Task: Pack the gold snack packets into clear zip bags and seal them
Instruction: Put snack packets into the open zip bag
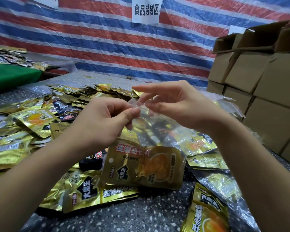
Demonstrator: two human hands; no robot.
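Observation:
A clear zip bag (151,126) hangs in mid-air at the centre of the head view, with a gold snack packet (144,166) resting in its bottom. My left hand (104,121) pinches the bag's top edge between thumb and forefinger. My right hand (177,104) pinches the same top strip just to the right, its other fingers spread and straight. Several loose gold packets (32,119) lie scattered on the speckled table (141,215) under and around my hands, mixed with a few black packets (65,106).
Stacked brown cardboard boxes (261,81) rise at the right. A striped red, white and blue tarp (107,39) with a white paper sign (146,10) forms the back wall. A green-covered surface (10,76) with more packets sits far left. Clear bags (224,101) lie beside the boxes.

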